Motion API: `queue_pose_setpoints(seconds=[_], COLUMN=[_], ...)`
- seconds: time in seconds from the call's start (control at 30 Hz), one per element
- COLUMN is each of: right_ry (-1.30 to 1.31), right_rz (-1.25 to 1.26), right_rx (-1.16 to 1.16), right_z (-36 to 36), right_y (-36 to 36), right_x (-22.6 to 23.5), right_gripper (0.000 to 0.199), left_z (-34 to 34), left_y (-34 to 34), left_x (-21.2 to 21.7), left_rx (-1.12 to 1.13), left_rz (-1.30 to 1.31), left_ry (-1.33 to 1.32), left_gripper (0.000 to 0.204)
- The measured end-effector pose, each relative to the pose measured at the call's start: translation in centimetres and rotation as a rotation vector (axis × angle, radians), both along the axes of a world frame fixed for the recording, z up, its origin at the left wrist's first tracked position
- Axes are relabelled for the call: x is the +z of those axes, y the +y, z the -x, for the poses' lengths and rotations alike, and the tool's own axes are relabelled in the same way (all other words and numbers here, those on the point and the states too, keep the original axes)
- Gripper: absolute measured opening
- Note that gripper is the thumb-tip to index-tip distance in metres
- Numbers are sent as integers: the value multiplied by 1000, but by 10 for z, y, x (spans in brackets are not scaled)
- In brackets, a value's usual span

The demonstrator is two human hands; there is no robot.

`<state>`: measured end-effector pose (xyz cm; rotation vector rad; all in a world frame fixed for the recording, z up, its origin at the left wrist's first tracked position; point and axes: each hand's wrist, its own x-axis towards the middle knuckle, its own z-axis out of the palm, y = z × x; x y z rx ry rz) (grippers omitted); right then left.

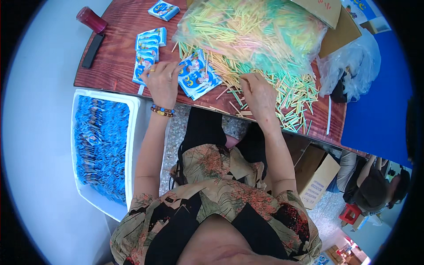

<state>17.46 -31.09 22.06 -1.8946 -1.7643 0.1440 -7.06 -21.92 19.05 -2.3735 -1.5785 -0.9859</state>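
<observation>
My left hand (162,80), with a ring and a beaded bracelet, is bent at the fingers between a row of small blue-and-white packets (146,52) and a few loose packets (198,78). Its thumb side meets the edge of the loose ones; what lies between the fingers is hidden. To the right, my right hand (260,96) rests with curled fingers at the near edge of a heap of short, thin pastel sticks (293,95). Its fingertips are pressed together, too small to show what they hold. More sticks fill a large clear plastic bag (247,31) behind the hands.
A white foam box (134,132) packed with blue packets stands left of the dark red table (115,57). On the table are a red cylinder (92,20), a black bar (93,51) and another packet stack (164,10). Cardboard boxes and a crumpled plastic bag (353,62) lie right. Another person sits lower right.
</observation>
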Motion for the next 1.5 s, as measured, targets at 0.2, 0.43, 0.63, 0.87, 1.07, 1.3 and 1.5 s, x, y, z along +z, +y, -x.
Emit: queue_pose_setpoints(seconds=[0.2, 0.43, 0.63, 0.87, 1.07, 1.3, 1.5], right_ry=[385, 1077, 1368, 1282, 1268, 1324, 761], right_rz=[-243, 218, 143, 161, 71, -28, -157], right_rx=[171, 357, 289, 199, 188, 203, 451], right_z=[16, 9, 1, -20, -31, -63, -67], right_y=[21, 25, 8, -8, -12, -26, -29], right_x=[17, 14, -15, -20, -24, -14, -1], right_gripper=[11, 15, 11, 13, 9, 16, 39], left_z=[-8, -48, -74, -96, -113, -129, -139], left_y=[-12, -42, -56, -72, -76, -77, -80], left_x=[44, 45, 6, -7, -8, -7, -10], left_rx=[-304, -352, -416, -415, -393, -401, -428], left_rz=[223, 749, 834, 810, 913, 941, 963], left_ry=[-503, -1117, -1420, -1528, -1677, -1747, -1697], left_gripper=[10, 7, 16, 13, 16, 17, 17])
